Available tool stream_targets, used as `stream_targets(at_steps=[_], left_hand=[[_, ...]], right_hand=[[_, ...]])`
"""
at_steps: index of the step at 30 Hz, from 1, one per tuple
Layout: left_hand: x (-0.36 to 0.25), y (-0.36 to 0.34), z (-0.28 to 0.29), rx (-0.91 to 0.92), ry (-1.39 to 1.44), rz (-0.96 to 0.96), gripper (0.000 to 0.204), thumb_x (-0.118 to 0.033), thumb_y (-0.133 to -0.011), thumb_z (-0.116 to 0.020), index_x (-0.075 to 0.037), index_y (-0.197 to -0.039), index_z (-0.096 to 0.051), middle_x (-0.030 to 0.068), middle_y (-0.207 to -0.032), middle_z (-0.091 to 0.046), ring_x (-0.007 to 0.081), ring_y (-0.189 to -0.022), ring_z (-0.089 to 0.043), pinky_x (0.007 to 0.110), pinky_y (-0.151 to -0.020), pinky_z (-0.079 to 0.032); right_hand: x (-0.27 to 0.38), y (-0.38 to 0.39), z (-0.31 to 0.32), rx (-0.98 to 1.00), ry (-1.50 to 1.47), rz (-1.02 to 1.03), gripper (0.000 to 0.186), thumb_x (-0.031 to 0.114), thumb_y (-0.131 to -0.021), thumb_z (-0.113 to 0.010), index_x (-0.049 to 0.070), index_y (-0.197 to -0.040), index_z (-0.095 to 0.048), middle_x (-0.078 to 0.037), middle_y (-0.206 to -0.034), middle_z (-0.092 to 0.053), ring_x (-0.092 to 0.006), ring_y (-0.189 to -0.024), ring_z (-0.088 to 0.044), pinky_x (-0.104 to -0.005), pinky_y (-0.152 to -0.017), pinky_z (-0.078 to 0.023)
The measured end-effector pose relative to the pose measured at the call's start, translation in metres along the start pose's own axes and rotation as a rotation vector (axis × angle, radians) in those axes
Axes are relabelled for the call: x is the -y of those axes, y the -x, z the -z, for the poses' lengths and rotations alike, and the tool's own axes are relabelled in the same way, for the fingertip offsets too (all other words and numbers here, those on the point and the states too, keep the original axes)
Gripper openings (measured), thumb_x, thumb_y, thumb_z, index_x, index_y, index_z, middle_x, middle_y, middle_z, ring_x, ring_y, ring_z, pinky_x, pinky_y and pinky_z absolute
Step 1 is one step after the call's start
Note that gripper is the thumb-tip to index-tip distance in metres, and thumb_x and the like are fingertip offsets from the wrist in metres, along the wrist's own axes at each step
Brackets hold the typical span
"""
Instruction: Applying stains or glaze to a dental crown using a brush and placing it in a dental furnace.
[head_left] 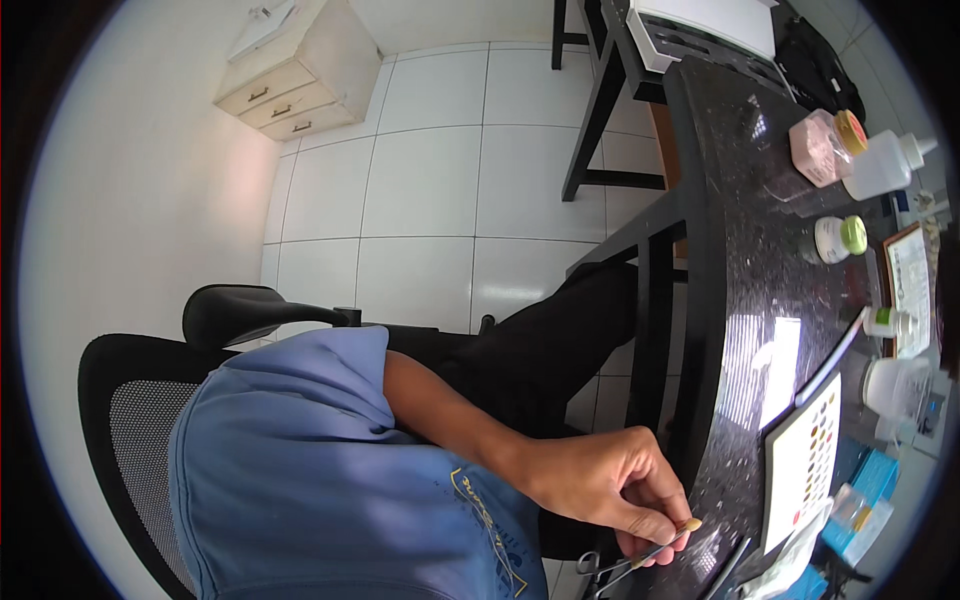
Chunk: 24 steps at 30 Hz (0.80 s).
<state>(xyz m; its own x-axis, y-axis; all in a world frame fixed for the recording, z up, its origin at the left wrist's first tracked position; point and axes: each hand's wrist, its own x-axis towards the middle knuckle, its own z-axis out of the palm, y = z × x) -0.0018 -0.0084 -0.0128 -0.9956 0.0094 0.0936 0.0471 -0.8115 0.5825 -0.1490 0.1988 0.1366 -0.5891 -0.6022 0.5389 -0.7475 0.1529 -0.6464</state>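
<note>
My left hand (610, 485) is closed in a pinch at the dark table's near edge. Between its thumb and fingers runs a thin metal pair of ring-handled forceps (637, 563), its finger loops pointing down toward my lap. A small yellowish-tan piece (693, 524) shows at the fingertips, by the forceps' tip; whether fingers or jaws hold it is unclear. Just past the hand, a thin dark rod (727, 568) lies on the table. Beyond it sits a white palette-like sheet (803, 465) with rows of coloured spots. My right hand is out of view.
On the glossy black table (745, 270) stand a pink-filled jar (822, 150), a squeeze bottle (880, 168) and a green-lidded jar (838, 239). A blue box (868, 490) and crumpled white material (790, 565) lie toward the lower right. A drawer cabinet (300, 75) stands on the tiled floor.
</note>
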Motion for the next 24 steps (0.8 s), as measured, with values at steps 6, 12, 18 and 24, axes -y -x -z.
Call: stream_targets(at_steps=[6,12,18,24], left_hand=[[0.022,0.004,-0.017,0.003,0.012,0.09,0.022,-0.014,-0.095,-0.062,0.004,-0.107,-0.066,0.01,-0.096,-0.07,0.0128,-0.087,-0.069,0.025,-0.078,-0.059],[0.036,0.004,-0.021,-0.027,-0.023,-0.025,0.022,-0.014,-0.095,-0.062,0.005,-0.104,-0.066,0.0104,-0.091,-0.07,0.0131,-0.079,-0.069,0.026,-0.074,-0.061],[0.035,0.005,-0.023,-0.027,-0.055,-0.007,0.022,-0.014,-0.095,-0.061,0.005,-0.105,-0.066,0.0105,-0.091,-0.07,0.0121,-0.079,-0.07,0.025,-0.073,-0.061],[0.034,0.005,-0.02,0.022,-0.04,0.034,0.024,-0.018,-0.096,-0.061,0.001,-0.108,-0.066,0.0091,-0.096,-0.07,0.0122,-0.085,-0.069,0.023,-0.075,-0.059]], right_hand=[[0.036,0.061,-0.023,0.169,-0.038,-0.018,0.025,0.01,-0.098,-0.049,-0.004,-0.118,-0.048,-0.02,-0.089,-0.061,-0.0285,-0.078,-0.065,-0.0363,-0.069,-0.054],[0.028,0.082,-0.059,0.25,-0.206,0.036,0.022,-0.002,-0.095,-0.043,-0.002,-0.117,-0.045,-0.022,-0.09,-0.06,-0.0339,-0.084,-0.067,-0.0387,-0.077,-0.056],[0.026,0.089,-0.078,0.071,-0.166,0.1,0.012,0.0,-0.094,-0.047,-0.005,-0.106,-0.047,-0.021,-0.09,-0.058,-0.0337,-0.084,-0.068,-0.0381,-0.076,-0.059],[0.02,0.088,-0.081,0.063,-0.164,0.117,0.011,0.002,-0.094,-0.051,-0.005,-0.102,-0.049,-0.021,-0.09,-0.059,-0.0303,-0.079,-0.067,-0.0324,-0.068,-0.057]])
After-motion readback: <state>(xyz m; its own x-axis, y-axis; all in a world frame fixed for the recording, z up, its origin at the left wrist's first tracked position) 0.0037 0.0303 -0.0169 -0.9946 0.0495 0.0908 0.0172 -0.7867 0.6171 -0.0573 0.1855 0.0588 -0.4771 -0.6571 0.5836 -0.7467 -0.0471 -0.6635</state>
